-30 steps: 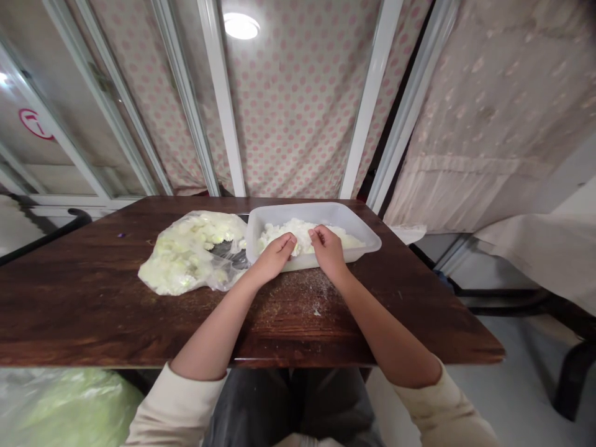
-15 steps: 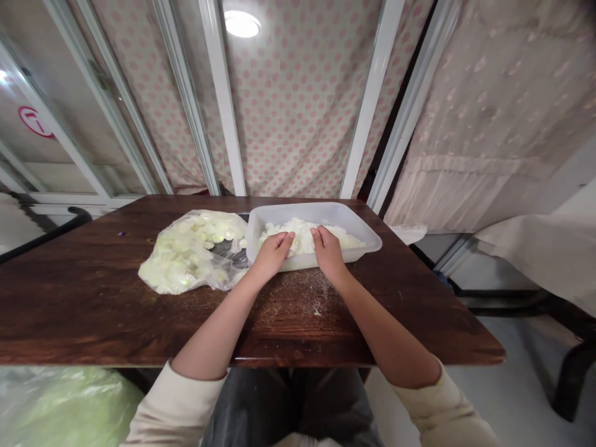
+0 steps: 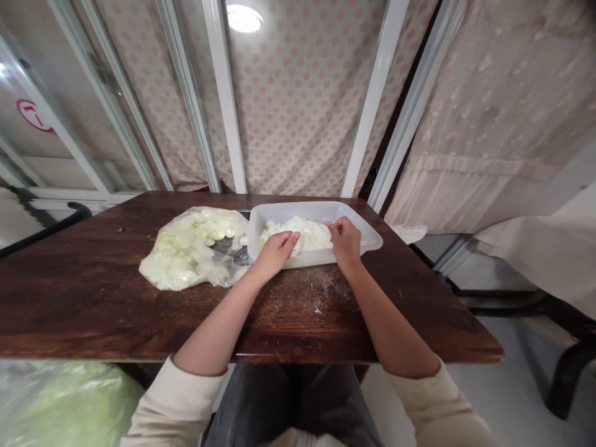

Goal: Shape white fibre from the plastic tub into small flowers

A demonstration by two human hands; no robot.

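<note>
A translucent white plastic tub [image 3: 370, 226] stands on the table, holding a heap of thin, white, petal-like pieces [image 3: 313, 234]. My left hand [image 3: 277, 253] reaches over its near rim, thumb pressed to the fingers at the heap's left side. My right hand [image 3: 346, 241] is over the tub's right half, thumb and fingertips pinched at the heap's right edge. Both hands appear closed on the pale petal-like pieces between them, though the exact kind is too small to tell. Left of the tub lies a clear plastic bag [image 3: 184, 251] with pale yellow-green, petal-like clumps inside.
The dark wood table [image 3: 93, 310] has whitish crumbs [image 3: 317, 309] scattered before the tub. Below its left front edge is a large bag [image 3: 69, 403] of light green material. A dotted curtain [image 3: 298, 99] hangs behind glass at the back; black metal legs [image 3: 563, 379] stand right.
My right hand has moved right, away from my left hand, and turned, with more of the pale pieces showing between them. My left hand has hardly shifted.
</note>
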